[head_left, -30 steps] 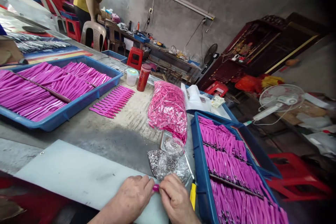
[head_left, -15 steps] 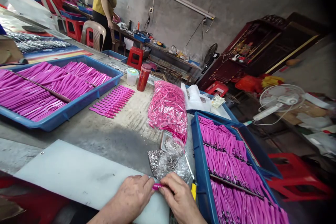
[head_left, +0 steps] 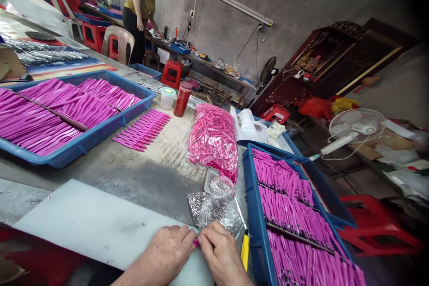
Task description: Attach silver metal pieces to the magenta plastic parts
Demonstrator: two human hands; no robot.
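Just above the white board (head_left: 100, 223), a small glossy magenta plastic piece (head_left: 196, 241) is pinched between my two hands; only a sliver shows. My left hand (head_left: 172, 246) has its fingers closed at the piece's left side. From the right, thumb and fingers of my right hand (head_left: 219, 248) close on its other end. Right beyond the hands lies a clear plastic bag (head_left: 219, 210) with many small silvery metal parts (head_left: 197, 205). A large clear bag of pink pieces (head_left: 214, 138) sits behind it.
A blue tray (head_left: 254, 214) of magenta strips stands at my right, a yellow-handled tool (head_left: 245, 250) beside it. Another blue tray (head_left: 80, 147) is at the left, near a row of magenta pieces (head_left: 144, 129). A red tumbler (head_left: 182, 99) and lidded tub (head_left: 167, 98) stand farther back.
My right hand has come closer to the left, covering more of the magenta piece. In the background, the standing person now leans over the far bench.
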